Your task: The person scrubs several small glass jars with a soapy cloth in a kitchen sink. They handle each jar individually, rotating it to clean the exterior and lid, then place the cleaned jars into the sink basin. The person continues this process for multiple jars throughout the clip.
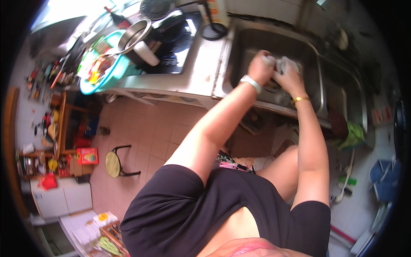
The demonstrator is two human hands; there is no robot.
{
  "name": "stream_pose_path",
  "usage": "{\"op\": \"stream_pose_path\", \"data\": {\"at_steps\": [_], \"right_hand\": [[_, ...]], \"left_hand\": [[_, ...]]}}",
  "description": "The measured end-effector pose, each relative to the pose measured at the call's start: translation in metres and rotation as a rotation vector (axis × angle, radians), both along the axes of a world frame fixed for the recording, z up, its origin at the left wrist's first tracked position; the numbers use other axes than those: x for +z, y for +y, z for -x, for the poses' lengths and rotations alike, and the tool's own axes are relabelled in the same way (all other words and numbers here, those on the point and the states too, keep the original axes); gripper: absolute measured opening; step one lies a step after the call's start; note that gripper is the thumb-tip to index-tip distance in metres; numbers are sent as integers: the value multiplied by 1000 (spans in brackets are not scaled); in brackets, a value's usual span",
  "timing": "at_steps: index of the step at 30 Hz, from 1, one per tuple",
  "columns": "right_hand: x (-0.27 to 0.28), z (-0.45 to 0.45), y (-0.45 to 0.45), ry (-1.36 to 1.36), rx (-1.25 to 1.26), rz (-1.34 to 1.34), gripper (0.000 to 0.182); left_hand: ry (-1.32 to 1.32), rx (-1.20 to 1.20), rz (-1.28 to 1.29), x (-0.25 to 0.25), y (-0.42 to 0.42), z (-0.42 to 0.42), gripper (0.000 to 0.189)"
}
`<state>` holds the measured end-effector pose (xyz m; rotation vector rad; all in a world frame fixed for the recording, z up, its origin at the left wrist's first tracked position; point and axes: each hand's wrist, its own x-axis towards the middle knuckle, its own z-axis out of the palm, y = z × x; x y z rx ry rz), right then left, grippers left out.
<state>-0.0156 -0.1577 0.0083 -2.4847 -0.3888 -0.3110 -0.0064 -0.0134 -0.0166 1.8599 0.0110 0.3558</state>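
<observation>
Above the left basin of a stainless steel sink (244, 41), my two hands are close together on a wet whitish-grey cloth (284, 64). My left hand (261, 67), with a white band on the wrist, is closed around one end of it. Gripping the other end is my right hand (290, 78), which has a gold bracelet below it. Part of the cloth is bunched between and above the fingers. Beneath the hands, something round near the basin's floor is partly hidden and blurred.
On the counter left of the sink are a black ladle-like utensil (213, 31), a black glass cooktop (170, 41), a steel pot (133, 35) and a full turquoise basin (106, 80). Green cloth (353, 135) hangs at the sink's right corner. A stool (113, 163) stands on the tiled floor.
</observation>
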Motion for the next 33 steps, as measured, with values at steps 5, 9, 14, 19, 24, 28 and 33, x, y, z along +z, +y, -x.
{"op": "stream_pose_path", "data": {"at_steps": [5,9,14,19,24,28,33], "right_hand": [[-8,2,18,282,167,196,55],[-45,-13,-1,135,252,308,54],[-7,11,9,345,225,429,55],[-9,15,4,291,244,326,48],[-8,18,5,384,207,361,48],[-19,18,0,352,205,361,47],[-8,21,9,376,213,329,47]], "left_hand": [[-173,99,-185,13,2,17,36],[-56,-59,-470,26,-7,24,37],[6,-152,-578,36,17,43,42],[-250,-74,-462,50,36,61,40],[-622,118,-355,97,89,102,34],[-767,351,-415,133,196,120,29],[-772,774,-525,155,412,125,25]]}}
